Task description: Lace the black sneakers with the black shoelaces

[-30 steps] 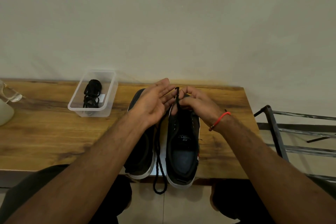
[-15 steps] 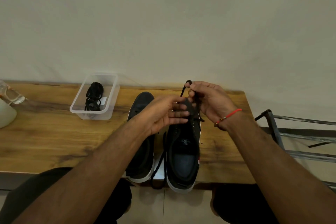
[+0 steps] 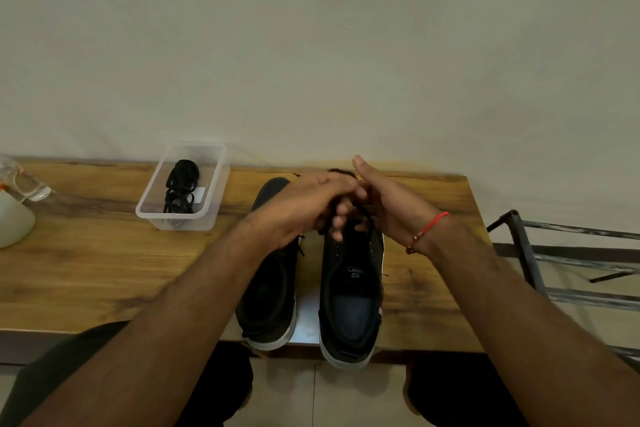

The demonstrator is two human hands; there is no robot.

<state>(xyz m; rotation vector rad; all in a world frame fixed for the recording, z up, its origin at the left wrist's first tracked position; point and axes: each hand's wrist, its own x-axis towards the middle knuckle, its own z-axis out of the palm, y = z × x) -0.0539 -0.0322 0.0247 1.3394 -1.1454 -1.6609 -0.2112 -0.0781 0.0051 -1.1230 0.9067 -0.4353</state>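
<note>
Where two black low-top sneakers [image 3: 349, 288] sit on the wooden worktop [image 3: 86, 270]: left hand [image 3: 304, 204] and right hand [image 3: 384, 201], each grip pinching one black shoelace [image 3: 341, 173] above the right-side sneaker.

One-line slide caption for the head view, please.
Both hands, left hand and right hand, work a black shoelace at the right sneaker's toe end.

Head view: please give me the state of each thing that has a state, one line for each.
Left hand: fingers curled at the lace, over the right sneaker's toe end.
Right hand: at the same lace; grip hidden.
Lace: a loop shows above the hands.
Right sneaker: upright on the table, visible eyelets empty.
Left sneaker: upright, untouched.
Box: open, holds a bundled lace.
</note>
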